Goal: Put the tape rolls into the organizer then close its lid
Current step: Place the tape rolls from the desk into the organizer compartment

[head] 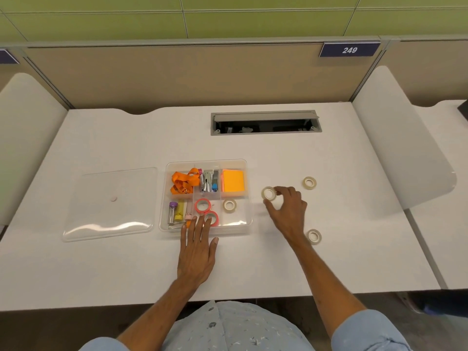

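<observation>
The clear plastic organizer (249, 198) sits open on the white desk. Its front compartments hold two red tape rolls (202, 205) and one cream tape roll (229, 205). My right hand (286, 211) is to the right of the organizer, with thumb and fingers closed on a cream tape roll (269, 193). Two more cream rolls lie on the desk, one farther back right (309, 183) and one near my right wrist (314, 236). My left hand (197, 252) lies flat with fingers spread, its fingertips on the organizer's front edge. The clear lid (111, 203) lies left of the organizer.
Other organizer compartments hold an orange lanyard (183, 182), staplers (209, 180), orange sticky notes (233, 180) and small vials (176, 212). A cable tray opening (264, 124) is set into the desk behind. White side dividers (405, 148) stand on both sides.
</observation>
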`<state>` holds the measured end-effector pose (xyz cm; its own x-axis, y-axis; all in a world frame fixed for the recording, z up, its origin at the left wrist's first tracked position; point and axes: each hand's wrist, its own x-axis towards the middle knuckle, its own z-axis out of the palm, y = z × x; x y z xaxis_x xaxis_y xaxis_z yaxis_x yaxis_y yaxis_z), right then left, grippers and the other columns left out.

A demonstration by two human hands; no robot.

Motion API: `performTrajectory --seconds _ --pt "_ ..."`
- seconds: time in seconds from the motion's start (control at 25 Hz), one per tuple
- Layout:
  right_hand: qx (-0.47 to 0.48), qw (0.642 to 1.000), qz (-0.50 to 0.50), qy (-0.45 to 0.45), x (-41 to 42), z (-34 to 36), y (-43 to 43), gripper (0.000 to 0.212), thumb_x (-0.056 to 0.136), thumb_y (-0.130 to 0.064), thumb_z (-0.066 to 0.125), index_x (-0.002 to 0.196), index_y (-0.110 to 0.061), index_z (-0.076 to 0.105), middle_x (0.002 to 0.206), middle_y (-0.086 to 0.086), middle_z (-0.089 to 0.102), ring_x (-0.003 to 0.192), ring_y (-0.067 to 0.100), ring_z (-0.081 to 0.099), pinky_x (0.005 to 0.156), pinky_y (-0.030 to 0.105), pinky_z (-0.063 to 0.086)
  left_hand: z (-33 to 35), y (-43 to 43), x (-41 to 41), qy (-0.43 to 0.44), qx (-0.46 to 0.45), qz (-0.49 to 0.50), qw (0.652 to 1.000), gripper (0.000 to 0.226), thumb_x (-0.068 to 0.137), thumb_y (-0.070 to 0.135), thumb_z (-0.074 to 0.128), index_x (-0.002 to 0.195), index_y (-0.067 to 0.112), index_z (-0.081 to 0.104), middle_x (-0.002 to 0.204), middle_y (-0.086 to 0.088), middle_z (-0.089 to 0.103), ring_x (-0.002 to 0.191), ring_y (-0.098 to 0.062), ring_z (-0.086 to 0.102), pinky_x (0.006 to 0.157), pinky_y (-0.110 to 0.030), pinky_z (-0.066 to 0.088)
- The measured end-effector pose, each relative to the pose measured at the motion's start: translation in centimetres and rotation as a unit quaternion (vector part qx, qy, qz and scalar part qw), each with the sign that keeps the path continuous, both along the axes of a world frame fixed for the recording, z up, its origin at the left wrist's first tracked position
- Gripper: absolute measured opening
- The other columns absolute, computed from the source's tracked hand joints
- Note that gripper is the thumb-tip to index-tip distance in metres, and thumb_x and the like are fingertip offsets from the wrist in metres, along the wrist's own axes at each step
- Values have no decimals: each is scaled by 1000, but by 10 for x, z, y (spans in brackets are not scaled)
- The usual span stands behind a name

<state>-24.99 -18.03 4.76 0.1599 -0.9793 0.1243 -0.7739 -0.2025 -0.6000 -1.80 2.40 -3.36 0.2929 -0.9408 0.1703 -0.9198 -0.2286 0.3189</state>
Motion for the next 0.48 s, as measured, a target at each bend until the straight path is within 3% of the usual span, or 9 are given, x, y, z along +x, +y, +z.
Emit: performTrajectory --seconds 0.12,0.24,0.48 --pt "-16 996 83 22 36 12 9 39 86 -46 73 119 -28 64 116 -9 64 109 16 54 88 38 39 -1 1 3 6 1 -7 1000 70 112 46 46 174 21 26 180 -8 30 169 -30 19 139 -52 5" --pt "0 980 164 114 62 9 17 40 86 -50 71 117 -26 66 117 -6 67 113 20 55 91 43 41 -3 2 6 8 21 -14 1000 67 114 51 37 173 21 29 180 -6 29 169 -29 20 138 -58 13" --pt "10 922 253 292 83 -2 25 51 86 -45 78 129 -21 67 137 2 65 134 25 49 111 52 36 -7 3 10 6 35 -22 999 68 114 57 33 174 25 29 182 -2 25 170 -27 16 139 -49 -2"
